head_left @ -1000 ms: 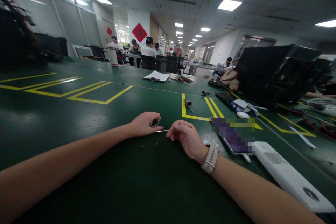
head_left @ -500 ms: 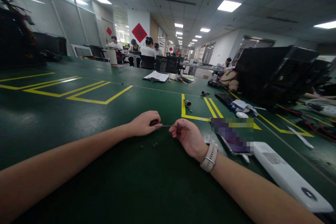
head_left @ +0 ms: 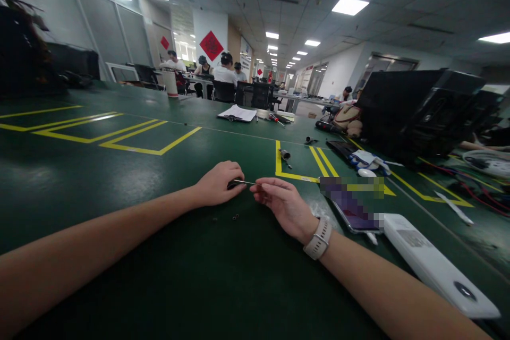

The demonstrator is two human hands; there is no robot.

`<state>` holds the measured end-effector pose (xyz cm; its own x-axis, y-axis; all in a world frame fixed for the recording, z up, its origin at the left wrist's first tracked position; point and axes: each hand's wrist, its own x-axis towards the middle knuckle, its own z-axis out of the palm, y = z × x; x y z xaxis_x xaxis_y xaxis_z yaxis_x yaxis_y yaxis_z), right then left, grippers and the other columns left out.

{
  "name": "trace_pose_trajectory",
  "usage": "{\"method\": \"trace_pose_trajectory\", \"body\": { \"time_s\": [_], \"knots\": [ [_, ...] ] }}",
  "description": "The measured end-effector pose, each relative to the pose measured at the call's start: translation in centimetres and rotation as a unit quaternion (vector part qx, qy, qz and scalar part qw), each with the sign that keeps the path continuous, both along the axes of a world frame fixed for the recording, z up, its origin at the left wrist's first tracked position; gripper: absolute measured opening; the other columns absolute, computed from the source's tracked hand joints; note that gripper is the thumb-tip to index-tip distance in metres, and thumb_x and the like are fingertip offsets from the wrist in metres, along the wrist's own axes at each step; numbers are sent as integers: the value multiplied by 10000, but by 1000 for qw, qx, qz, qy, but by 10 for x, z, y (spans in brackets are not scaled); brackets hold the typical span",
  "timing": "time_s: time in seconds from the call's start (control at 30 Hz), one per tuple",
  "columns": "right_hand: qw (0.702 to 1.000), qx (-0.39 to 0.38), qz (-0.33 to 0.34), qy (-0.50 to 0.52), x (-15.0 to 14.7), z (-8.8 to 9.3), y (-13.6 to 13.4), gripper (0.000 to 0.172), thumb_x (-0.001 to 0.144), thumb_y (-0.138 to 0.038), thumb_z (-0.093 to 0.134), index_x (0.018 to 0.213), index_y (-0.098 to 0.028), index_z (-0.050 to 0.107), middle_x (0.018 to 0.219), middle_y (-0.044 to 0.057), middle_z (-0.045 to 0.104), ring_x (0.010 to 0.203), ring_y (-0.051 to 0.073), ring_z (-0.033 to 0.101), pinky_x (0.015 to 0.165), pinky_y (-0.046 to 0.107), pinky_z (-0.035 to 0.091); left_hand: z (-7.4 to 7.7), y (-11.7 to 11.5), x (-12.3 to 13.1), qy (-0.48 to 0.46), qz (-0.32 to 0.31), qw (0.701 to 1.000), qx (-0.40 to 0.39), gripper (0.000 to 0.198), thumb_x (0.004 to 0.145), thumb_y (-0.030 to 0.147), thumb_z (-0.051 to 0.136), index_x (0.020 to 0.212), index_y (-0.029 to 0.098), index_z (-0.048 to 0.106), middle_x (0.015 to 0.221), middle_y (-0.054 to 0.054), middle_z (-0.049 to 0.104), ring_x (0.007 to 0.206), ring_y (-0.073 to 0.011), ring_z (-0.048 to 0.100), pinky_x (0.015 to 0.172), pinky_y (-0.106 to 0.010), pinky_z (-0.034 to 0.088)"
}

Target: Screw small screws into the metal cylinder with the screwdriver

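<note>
My left hand (head_left: pixel 218 185) rests low over the green table, its fingers closed around a small dark object (head_left: pixel 232 184) that is mostly hidden in the grip. Across the gap between my hands runs a thin metal rod (head_left: pixel 248 183). Its right end is pinched between the thumb and fingers of my right hand (head_left: pixel 283 203), and the left end reaches the dark object. Whether rod and object are joined I cannot tell. Below the hands lie a few tiny ring-like parts (head_left: pixel 236 217) on the table. A pale-strapped watch (head_left: pixel 320 238) is on my right wrist.
Right of my hand lie a phone (head_left: pixel 350 207) and a white power bank (head_left: pixel 434 263). Beyond are a metal cylindrical part (head_left: pixel 285 154) within yellow tape (head_left: pixel 278 162), a clipboard (head_left: pixel 238 113), a red screwdriver (head_left: pixel 275 118) and a paper cup (head_left: pixel 171 85). Several people sit in the background.
My right hand has turned and risen slightly, its fingers stretching left along the rod. Less of the rod shows between the hands, and its left end now lies over the dark object.
</note>
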<state>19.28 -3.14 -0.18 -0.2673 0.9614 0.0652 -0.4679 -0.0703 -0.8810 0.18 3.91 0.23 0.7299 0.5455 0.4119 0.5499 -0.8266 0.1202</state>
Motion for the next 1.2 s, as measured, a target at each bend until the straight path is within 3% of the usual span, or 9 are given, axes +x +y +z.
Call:
{"method": "trace_pose_trajectory", "body": {
  "time_s": [0.07, 0.13, 0.27, 0.67, 0.77, 0.87, 0.97, 1.07, 1.2],
  "knots": [
    [1000, 3, 17, -8, 0, 1, -1, 89, 698, -241, 667, 708, -153, 668, 670, 19, 667, 663, 131, 591, 677, 277, 419, -1, 1, -1, 0, 7, 1000, 3, 183, 811, 296, 500, 859, 152, 604, 862, -69, 573, 822, -202, 510, 757, -341, 402],
    [1000, -3, 10, -24, -2, 1, -1, 174, 727, -291, 648, 620, -154, 641, 545, -7, 615, 542, 109, 554, 614, 268, 406, -2, 1, -2, 7, 21, 1000, 12, 196, 802, 311, 510, 867, 152, 604, 869, -71, 569, 824, -204, 501, 756, -345, 401],
    [996, 3, -64, -62, -7, -5, 0, 270, 721, -325, 659, 517, -172, 569, 407, -66, 496, 389, 69, 434, 618, 285, 412, -2, 0, -2, 23, 61, 997, 38, 210, 798, 324, 501, 854, 149, 603, 875, -77, 556, 822, -211, 480, 733, -344, 399],
    [974, 56, -100, -196, -12, -8, -2, 312, 759, -374, 583, 525, -176, 525, 421, -48, 474, 433, 94, 447, 509, 251, 344, -2, -8, 5, 91, 171, 980, 44, 288, 819, 376, 426, 758, 154, 599, 779, -63, 544, 699, -195, 533, 573, -292, 395],
    [949, 83, -101, -285, -11, 3, -6, 323, 788, -378, 528, 537, -175, 523, 435, -42, 476, 445, 101, 459, 488, 238, 340, 2, -14, 8, 132, 195, 970, 61, 343, 840, 397, 378, 769, 152, 607, 794, -76, 567, 705, -201, 558, 574, -294, 406],
    [889, 119, -94, -433, -10, 19, -13, 328, 802, -352, 497, 525, -178, 512, 430, -41, 462, 436, 105, 452, 460, 232, 325, 8, -22, 11, 167, 210, 962, 48, 350, 840, 407, 375, 805, 154, 613, 794, -81, 593, 695, -211, 583, 552, -290, 410],
    [843, 176, -92, -499, -13, 29, -20, 339, 812, -335, 469, 508, -184, 482, 443, -43, 446, 434, 100, 428, 434, 228, 284, 14, -28, 13, 184, 211, 960, 16, 339, 828, 393, 391, 824, 143, 619, 798, -98, 611, 686, -234, 597, 537, -304, 422],
    [832, 191, -124, -505, -16, 27, -22, 343, 806, -332, 470, 495, -190, 431, 449, -47, 422, 438, 98, 409, 424, 229, 255, 20, -29, 12, 180, 206, 962, -25, 311, 810, 345, 414, 820, 129, 637, 831, -124, 625, 700, -251, 607, 563, -326, 441],
    [853, 158, -152, -473, -16, 20, -19, 340, 792, -342, 486, 494, -194, 415, 432, -56, 387, 423, 96, 391, 419, 229, 254, 27, -21, 6, 119, 193, 968, -108, 255, 753, 330, 512, 803, 138, 672, 842, -123, 651, 783, -281, 615, 647, -357, 461]
  ]
}}
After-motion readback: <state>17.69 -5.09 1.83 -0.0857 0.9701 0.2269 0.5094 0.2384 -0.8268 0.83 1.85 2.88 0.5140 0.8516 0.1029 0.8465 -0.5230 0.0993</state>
